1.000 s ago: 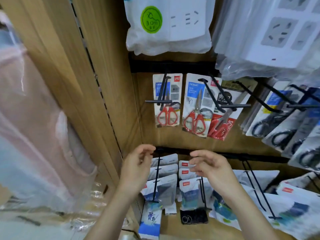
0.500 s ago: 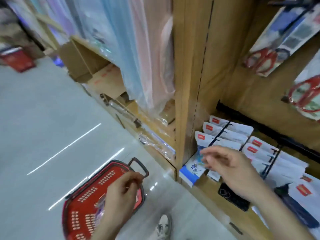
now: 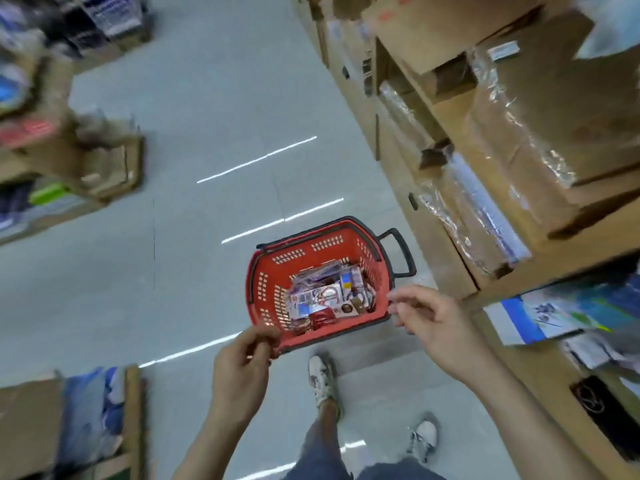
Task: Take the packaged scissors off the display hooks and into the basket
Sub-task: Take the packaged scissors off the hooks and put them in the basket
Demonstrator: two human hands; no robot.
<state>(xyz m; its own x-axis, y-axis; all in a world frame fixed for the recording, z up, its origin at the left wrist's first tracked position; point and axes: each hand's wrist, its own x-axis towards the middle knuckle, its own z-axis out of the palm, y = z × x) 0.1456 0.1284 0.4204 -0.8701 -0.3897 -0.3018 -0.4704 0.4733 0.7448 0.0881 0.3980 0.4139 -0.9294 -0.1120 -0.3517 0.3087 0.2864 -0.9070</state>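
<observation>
A red shopping basket (image 3: 263,271) with a black handle (image 3: 401,251) stands on the grey floor below me. Several packaged scissors (image 3: 325,299) and other packets lie piled inside it. My left hand (image 3: 242,368) hovers over the basket's near left corner, thumb and fingertips close together, with nothing visible between them. My right hand (image 3: 433,320) hangs over the near right corner with loosely curled fingers and holds nothing. The display hooks are out of view.
Wooden shelving with cardboard boxes (image 3: 540,109) and plastic-wrapped goods runs along the right. Blue-and-white packets (image 3: 540,317) hang low on the right. My feet in white shoes (image 3: 322,379) stand just behind the basket. More stocked shelves (image 3: 69,147) line the left.
My view swung from the scissors on the hooks down and left to the basket on the floor. Both hands dropped from the display to above the basket and hold nothing.
</observation>
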